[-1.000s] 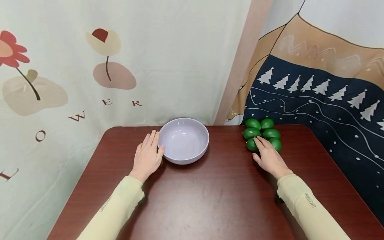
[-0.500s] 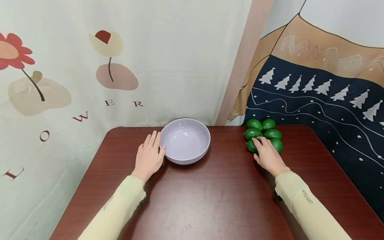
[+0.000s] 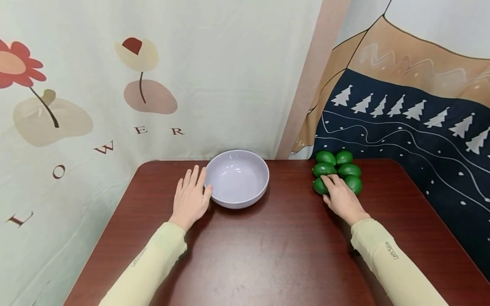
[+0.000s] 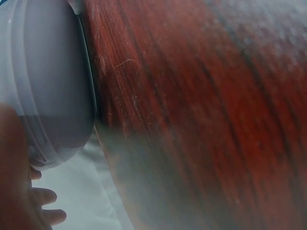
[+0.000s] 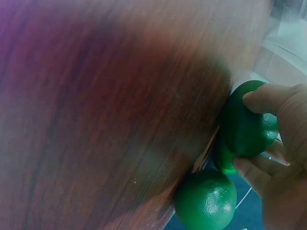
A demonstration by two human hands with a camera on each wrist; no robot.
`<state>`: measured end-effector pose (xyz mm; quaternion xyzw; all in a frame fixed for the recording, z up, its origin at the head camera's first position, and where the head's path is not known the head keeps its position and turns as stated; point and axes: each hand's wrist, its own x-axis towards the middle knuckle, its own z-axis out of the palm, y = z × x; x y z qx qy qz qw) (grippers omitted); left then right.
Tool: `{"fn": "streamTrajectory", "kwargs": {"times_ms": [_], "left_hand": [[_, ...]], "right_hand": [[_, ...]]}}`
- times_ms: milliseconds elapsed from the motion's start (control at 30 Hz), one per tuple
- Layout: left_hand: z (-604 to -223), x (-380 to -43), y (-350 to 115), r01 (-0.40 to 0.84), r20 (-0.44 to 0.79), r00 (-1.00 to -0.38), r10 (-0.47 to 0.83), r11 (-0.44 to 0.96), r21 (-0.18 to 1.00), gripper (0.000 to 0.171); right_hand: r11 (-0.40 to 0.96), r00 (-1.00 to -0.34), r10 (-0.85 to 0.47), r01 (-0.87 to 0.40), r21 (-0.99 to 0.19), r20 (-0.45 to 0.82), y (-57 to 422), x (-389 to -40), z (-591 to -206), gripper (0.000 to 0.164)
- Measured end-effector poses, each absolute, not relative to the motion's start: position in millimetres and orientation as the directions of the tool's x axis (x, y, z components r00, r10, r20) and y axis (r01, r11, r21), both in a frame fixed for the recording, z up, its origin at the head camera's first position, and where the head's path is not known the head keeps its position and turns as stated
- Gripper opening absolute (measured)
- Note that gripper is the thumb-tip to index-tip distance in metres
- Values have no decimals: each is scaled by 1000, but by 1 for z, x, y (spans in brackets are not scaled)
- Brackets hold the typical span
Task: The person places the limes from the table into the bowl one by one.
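Observation:
A lavender bowl (image 3: 238, 205) stands near the table's back edge. My left hand (image 3: 190, 200), its fingers straight, touches the bowl's left side; in the left wrist view the bowl (image 4: 55, 72) fills the upper left corner. At the back right, my right hand (image 3: 344, 202) pinches the front-left lime (image 3: 319, 186) of a small group. Seen from the right wrist, the thumb lies on one side of this lime (image 5: 247, 127) and fingers on the other. It appears to be still among its neighbours, with part of it hidden under the hand.
Several other green limes (image 3: 349, 171) sit close together beside and behind the right hand. The dark red wooden table (image 3: 260, 255) ends at a curtain (image 3: 229, 85) along the back, with a dark patterned cloth (image 3: 405, 136) at the right.
My right hand's fingers have closed round the front-left lime, which has shifted slightly left. My left hand stays against the bowl. The head view has turned a little to the left.

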<state>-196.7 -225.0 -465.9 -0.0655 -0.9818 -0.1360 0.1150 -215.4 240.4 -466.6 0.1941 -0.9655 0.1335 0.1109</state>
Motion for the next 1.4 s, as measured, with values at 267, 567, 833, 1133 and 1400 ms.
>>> {"fn": "streamTrajectory", "kwargs": {"times_ms": [267,567,833,1133,1400], "left_hand": [[-464,-197,-224,156,238,-966,96,956,250,64],[-465,-196,-225,149,225,-970,96,961,233,65],[-463,-195,-224,145,216,-972,94,962,230,64],[-463,-195,-223,145,212,-972,97,964,223,64],[-463,-195,-223,144,207,-974,96,962,233,64]], "right_hand": [[890,-906,-327,-391,-235,270,239,-215,-467,60],[878,-904,-315,-393,-274,289,235,-214,-465,60],[854,-898,-321,-412,-319,301,229,-214,-459,58],[834,-897,-302,-413,-366,323,220,-215,-455,57],[817,-896,-304,-420,-395,324,213,-215,-450,58]]}}
